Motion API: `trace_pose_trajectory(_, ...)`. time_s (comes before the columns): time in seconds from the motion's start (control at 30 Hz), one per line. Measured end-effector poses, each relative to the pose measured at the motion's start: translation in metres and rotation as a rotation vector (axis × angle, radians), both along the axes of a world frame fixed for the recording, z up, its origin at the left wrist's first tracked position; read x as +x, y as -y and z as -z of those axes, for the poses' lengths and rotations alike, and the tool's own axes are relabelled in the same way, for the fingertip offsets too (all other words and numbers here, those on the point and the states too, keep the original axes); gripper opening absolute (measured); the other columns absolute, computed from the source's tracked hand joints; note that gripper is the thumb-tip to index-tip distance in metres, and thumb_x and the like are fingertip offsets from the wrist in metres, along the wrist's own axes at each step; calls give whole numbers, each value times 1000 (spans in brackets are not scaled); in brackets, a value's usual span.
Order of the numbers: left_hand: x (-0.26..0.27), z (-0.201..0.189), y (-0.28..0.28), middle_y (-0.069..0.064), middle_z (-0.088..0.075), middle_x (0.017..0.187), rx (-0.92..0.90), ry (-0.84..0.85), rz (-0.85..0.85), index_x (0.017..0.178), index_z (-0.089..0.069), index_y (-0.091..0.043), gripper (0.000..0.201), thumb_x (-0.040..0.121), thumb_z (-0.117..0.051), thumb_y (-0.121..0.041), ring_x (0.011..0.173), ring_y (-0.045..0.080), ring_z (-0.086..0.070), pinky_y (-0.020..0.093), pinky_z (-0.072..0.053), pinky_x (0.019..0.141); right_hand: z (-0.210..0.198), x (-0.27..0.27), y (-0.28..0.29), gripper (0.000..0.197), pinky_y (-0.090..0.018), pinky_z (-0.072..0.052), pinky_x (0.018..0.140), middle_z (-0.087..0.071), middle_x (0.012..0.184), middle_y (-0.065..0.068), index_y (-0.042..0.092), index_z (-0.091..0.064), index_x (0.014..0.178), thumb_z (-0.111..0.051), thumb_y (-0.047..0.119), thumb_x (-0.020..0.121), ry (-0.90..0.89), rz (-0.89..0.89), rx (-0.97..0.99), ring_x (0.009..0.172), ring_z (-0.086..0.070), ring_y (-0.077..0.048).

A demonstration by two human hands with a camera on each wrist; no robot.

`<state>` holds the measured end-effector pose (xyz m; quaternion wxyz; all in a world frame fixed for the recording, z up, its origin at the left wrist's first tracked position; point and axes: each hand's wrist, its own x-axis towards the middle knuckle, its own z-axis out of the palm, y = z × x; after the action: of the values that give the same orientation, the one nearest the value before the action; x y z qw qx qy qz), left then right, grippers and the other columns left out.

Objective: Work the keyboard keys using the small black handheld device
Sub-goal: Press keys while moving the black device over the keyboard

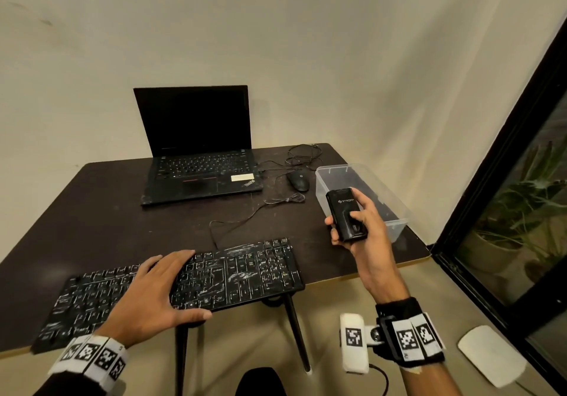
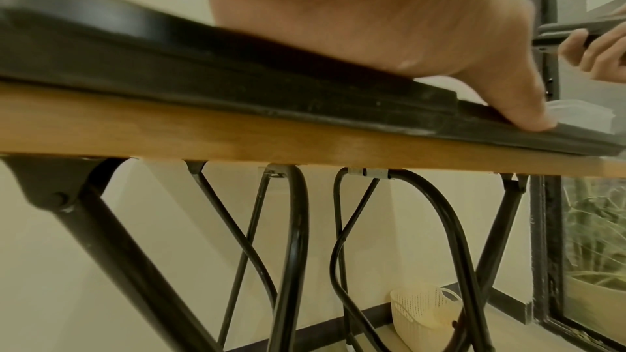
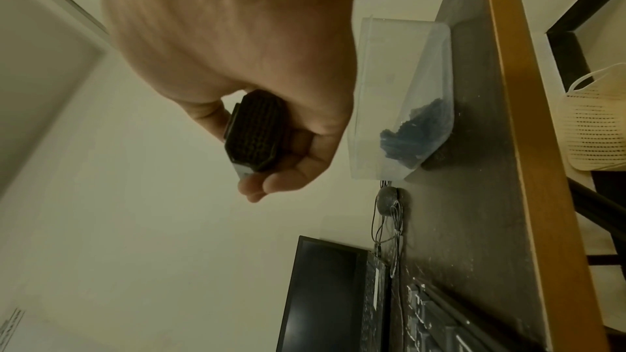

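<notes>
A black keyboard (image 1: pixel 245 276) with worn white-smeared keys lies along the table's near edge, its right end past the table corner. My left hand (image 1: pixel 156 291) rests flat across its middle, fingers straight, thumb (image 2: pixel 518 109) on the front rim of the keyboard (image 2: pixel 305 95). My right hand (image 1: pixel 359 223) holds the small black handheld device (image 1: pixel 345 211) in the air, right of the keyboard and above the table, thumb on top. In the right wrist view the fingers curl round the device (image 3: pixel 255 131), whose near end shows a ribbed grille.
An open laptop (image 1: pixel 199 162) with a dark screen stands at the back of the dark table (image 1: pixel 92 211). A wired mouse (image 1: pixel 297 180) lies right of it. A clear plastic tub (image 1: pixel 383 193) sits at the right edge, something dark blue (image 3: pixel 413 135) inside.
</notes>
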<state>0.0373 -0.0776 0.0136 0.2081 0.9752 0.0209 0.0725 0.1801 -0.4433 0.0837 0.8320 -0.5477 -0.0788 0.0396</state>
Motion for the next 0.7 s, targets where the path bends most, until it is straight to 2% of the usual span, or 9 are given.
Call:
trace_pose_trajectory(0.1, -2, 0, -1, -27, -35, 150, 5, 9, -10, 159, -34, -37, 130, 52, -61, -106, 130, -6, -17, 34, -14, 123, 3, 2, 1, 46, -33, -56, 63, -75, 93, -23, 26, -53, 146, -37, 4, 110, 28, 12, -21, 68, -63, -25)
trace_pose_trajectory(0.3, 2, 4, -1, -23, -38, 153, 14, 10, -4, 159, -36, -36, 128, 55, -64, -104, 129, -10, -23, 39, -17, 124, -1, 8, 4, 43, -28, -55, 59, -71, 95, -26, 22, -54, 146, -41, 5, 110, 25, 37, -42, 68, -64, -21)
trace_pose_trajectory(0.33, 2, 4, -2, -23, -39, 154, 16, 6, -7, 160, -36, -35, 128, 55, -64, -103, 130, -9, -25, 39, -17, 125, -1, 9, 3, 43, -29, -55, 59, -72, 94, -25, 22, -54, 146, -40, 5, 109, 24, 36, -43, 68, -64, -22)
trace_pose_trajectory(0.4, 3, 5, -2, -23, -39, 153, 29, -1, -13, 160, -36, -35, 128, 55, -64, -104, 133, 1, -29, 39, -18, 124, -1, 8, 2, 46, -30, -56, 60, -74, 93, -23, 22, -54, 145, -39, 2, 107, 21, 42, -36, 70, -65, -24)
trace_pose_trajectory(0.47, 3, 5, -1, -23, -41, 150, 32, 23, -8, 159, -39, -34, 128, 55, -63, -104, 132, 5, -29, 39, -21, 122, -1, 7, 2, 52, -34, -58, 61, -77, 94, -20, 19, -54, 143, -37, -6, 100, 8, 61, -6, 74, -68, -28)
trace_pose_trajectory(0.5, 2, 4, -1, -23, -42, 149, 24, 35, -3, 158, -41, -32, 128, 55, -63, -104, 130, 2, -28, 38, -21, 122, -1, 6, 1, 53, -36, -59, 62, -78, 95, -18, 15, -55, 139, -39, -7, 94, -9, 71, 4, 74, -68, -29)
trace_pose_trajectory(0.6, 2, 0, 0, -23, -42, 146, 25, 43, 6, 157, -42, -28, 128, 56, -61, -103, 126, -9, -20, 35, -19, 121, 4, 2, -5, 57, -39, -58, 67, -75, 94, -17, 3, -54, 125, -48, 2, 68, -45, 77, -3, 71, -68, -29)
trace_pose_trajectory(0.63, 1, 0, 0, -23, -41, 146, 28, 43, 12, 157, -42, -27, 128, 56, -60, -104, 125, -11, -19, 35, -18, 121, 6, -1, -7, 59, -39, -59, 67, -74, 94, -17, 3, -55, 123, -48, 3, 64, -61, 79, -5, 72, -69, -28)
trace_pose_trajectory(0.7, 2, 0, 1, -23, -41, 147, 26, 47, 24, 157, -43, -26, 128, 57, -59, -104, 125, -13, -17, 32, -15, 121, 9, 1, -12, 56, -40, -61, 72, -75, 94, -17, 4, -56, 123, -49, 1, 67, -87, 67, -19, 77, -72, -29)
